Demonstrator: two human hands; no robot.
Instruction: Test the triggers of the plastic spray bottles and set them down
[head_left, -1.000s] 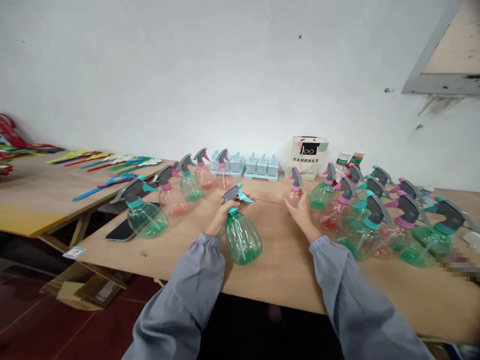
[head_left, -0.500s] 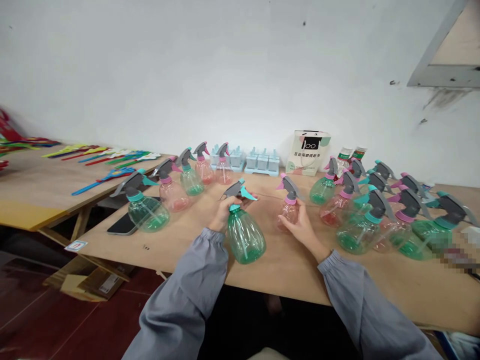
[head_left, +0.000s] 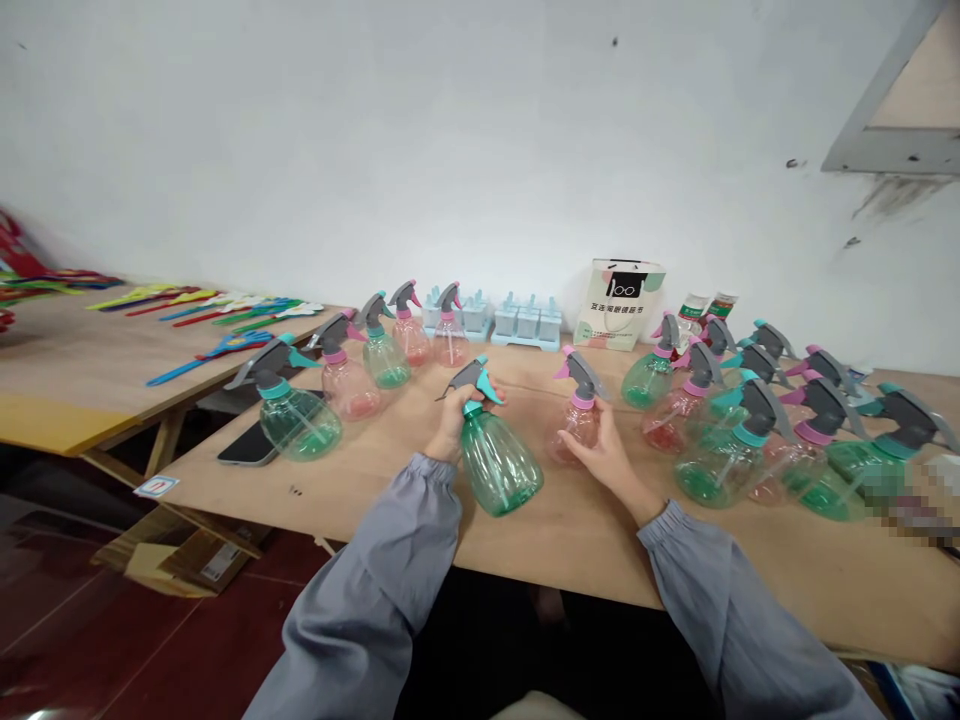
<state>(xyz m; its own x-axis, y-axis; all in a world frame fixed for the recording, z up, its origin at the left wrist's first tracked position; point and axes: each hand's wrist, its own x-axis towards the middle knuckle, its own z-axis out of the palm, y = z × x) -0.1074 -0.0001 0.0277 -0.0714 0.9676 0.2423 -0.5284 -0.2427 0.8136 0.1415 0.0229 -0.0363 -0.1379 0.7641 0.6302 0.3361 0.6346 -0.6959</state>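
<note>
My left hand [head_left: 451, 418] is closed round the neck of a green spray bottle [head_left: 501, 468] with a grey and turquoise trigger head. The bottle leans, its base toward the lower right. A pink spray bottle [head_left: 578, 425] with a pink collar stands upright in my right hand [head_left: 602, 440], which wraps its right side. To the left is a group of pink and green bottles, the nearest a green spray bottle [head_left: 298, 425]. A larger cluster stands to the right, with another green spray bottle [head_left: 718, 465] at its front.
A phone [head_left: 247, 447] lies beside the left bottles. Pale blue ice-pop moulds [head_left: 525, 325] and a paper bag [head_left: 619, 305] stand along the wall. On the left table [head_left: 67, 385] lie several colourful flat sticks, including a blue one [head_left: 187, 371].
The green bottle in my left hand has tilted more, its base swinging right and slightly up. My right hand keeps its grip on the pink bottle.
</note>
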